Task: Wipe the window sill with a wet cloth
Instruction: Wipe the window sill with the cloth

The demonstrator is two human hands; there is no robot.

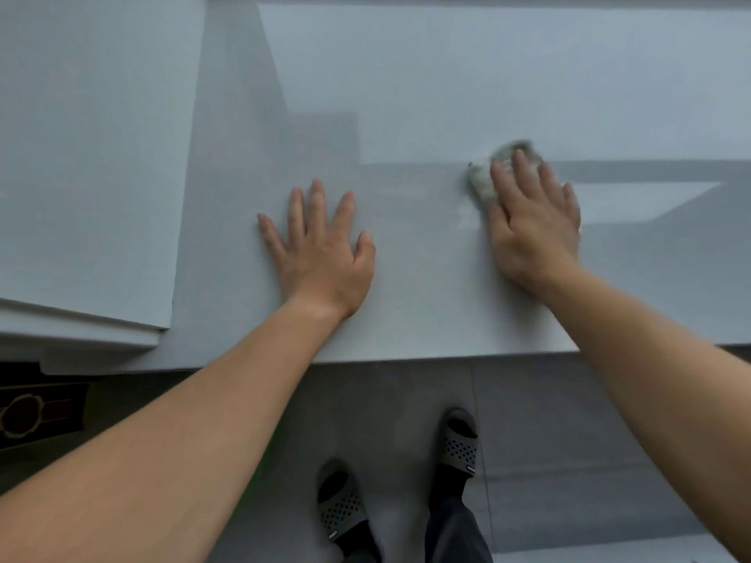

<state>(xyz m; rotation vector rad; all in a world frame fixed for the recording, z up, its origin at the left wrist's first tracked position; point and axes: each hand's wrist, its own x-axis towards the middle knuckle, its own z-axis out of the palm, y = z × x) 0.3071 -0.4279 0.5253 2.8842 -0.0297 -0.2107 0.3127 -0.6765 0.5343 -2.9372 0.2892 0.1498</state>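
Presently your right hand [532, 221] presses flat, fingers together, on the wet cloth [485, 178], which lies on the window sill [426, 310]. Left of the cloth, well apart, your left hand [321, 249] rests palm-down on the sill, fingers spread, holding nothing.

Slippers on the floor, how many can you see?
2. One slipper is on the grey floor below the left hand's arm; the other slipper is to its right, nearer the sill. None seem hidden.

Grey tiled floor [569, 440] lies below, with a dark patterned rug [36, 412] at left.
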